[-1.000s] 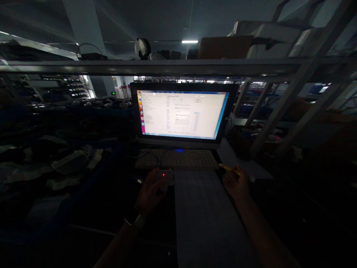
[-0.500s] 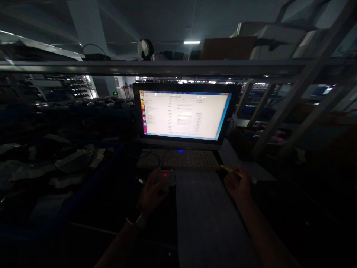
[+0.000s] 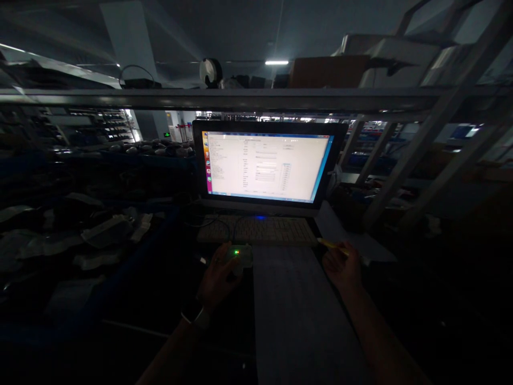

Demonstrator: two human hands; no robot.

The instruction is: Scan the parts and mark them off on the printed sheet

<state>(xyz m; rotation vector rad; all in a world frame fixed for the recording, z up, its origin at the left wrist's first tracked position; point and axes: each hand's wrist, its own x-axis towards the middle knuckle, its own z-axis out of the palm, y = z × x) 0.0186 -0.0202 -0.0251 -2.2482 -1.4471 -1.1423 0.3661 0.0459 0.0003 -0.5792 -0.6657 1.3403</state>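
Observation:
My left hand (image 3: 218, 272), a watch on its wrist, grips the left side of a small pale box-shaped device (image 3: 245, 255). Green and reddish lights glow on the top of this device, just in front of the keyboard (image 3: 276, 230). In my right hand (image 3: 342, 267) a slim yellow pen (image 3: 331, 244) is pinched, its tip pointing left near the keyboard's right end. Between the hands lies a long printed sheet of paper (image 3: 296, 310). Dim light hides which fingers press on the device.
Behind the keyboard stands a lit monitor (image 3: 264, 166) with a form on its screen. A blue bin (image 3: 108, 289) of plastic-wrapped parts fills the left. Overhead runs a shelf (image 3: 240, 98) carrying a cardboard box (image 3: 328, 71). More papers (image 3: 360, 243) lie at the right.
The light on the device has gone from a single red to green with a reddish one beside it. Both hands stay in place.

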